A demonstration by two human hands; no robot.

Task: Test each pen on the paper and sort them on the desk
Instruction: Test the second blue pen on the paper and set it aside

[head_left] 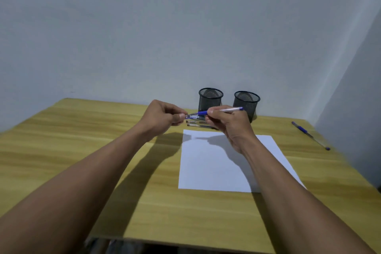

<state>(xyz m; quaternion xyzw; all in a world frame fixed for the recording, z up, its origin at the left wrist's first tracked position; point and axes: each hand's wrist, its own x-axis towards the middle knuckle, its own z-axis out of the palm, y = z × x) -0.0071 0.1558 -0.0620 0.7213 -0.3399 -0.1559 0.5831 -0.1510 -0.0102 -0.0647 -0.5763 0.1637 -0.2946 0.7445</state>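
I hold a blue pen [226, 109] level above the far edge of the white paper [214, 169]. My right hand [228, 126] grips its middle, and the clear barrel sticks out to the right. My left hand [162, 116] pinches the pen's left end with thumb and forefinger; whether that end is a cap I cannot tell. Several more pens [196, 125] lie side by side on the desk just behind the paper, partly hidden by my hands. Another blue pen [310, 135] lies alone at the far right of the desk.
Two black mesh pen cups [210, 99] [246, 102] stand at the back of the wooden desk [82, 150], against the grey wall. The desk's right edge runs close to the lone pen. A second wall closes in on the right.
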